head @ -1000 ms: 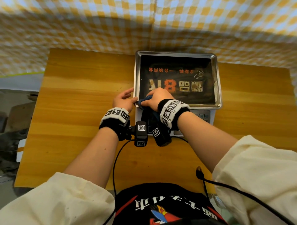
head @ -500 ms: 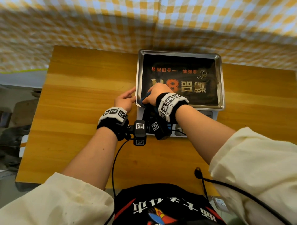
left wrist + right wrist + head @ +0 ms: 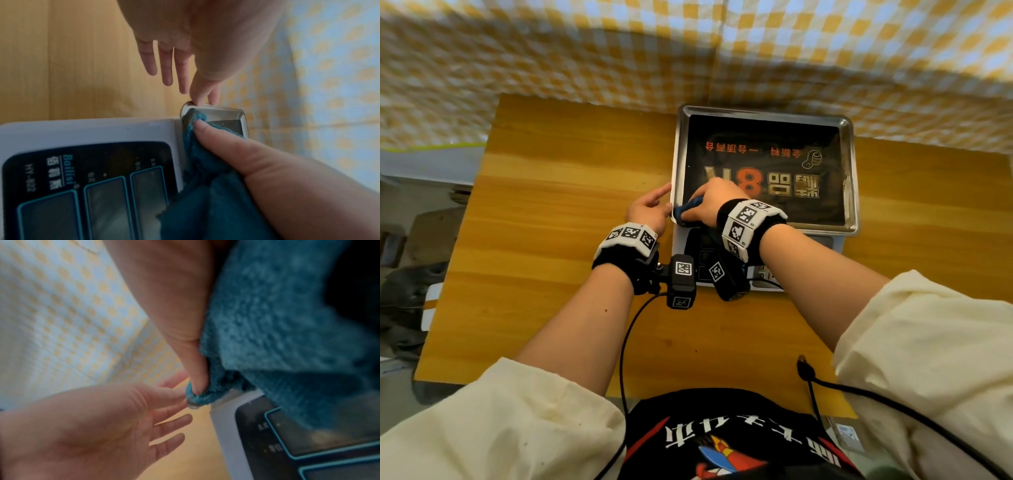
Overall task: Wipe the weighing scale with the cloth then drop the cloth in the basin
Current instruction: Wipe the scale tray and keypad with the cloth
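The weighing scale (image 3: 763,111) has a steel tray with a black printed film and stands at the table's far middle. Its white body (image 3: 102,129) carries a dark display panel (image 3: 102,203). My right hand (image 3: 703,205) grips a teal cloth (image 3: 688,209) and presses it onto the tray's near-left corner. The thumb (image 3: 216,142) pins the cloth (image 3: 205,203) against the rim (image 3: 226,110). My left hand (image 3: 659,202) is just left of that corner, fingers straight, with thumb and forefinger tips touching the rim. In the right wrist view the cloth (image 3: 277,321) hangs over the display. No basin is in view.
The wooden table (image 3: 551,240) stretches bare to the left and right of the scale. A yellow checked curtain (image 3: 585,51) hangs behind it. Black cables (image 3: 626,342) run from my wrist cameras down to my lap. Dark clutter lies on the floor (image 3: 407,274) beyond the table's left edge.
Both hands have stayed at the tray's near-left corner. My right hand has shifted the cloth only slightly along the rim there.
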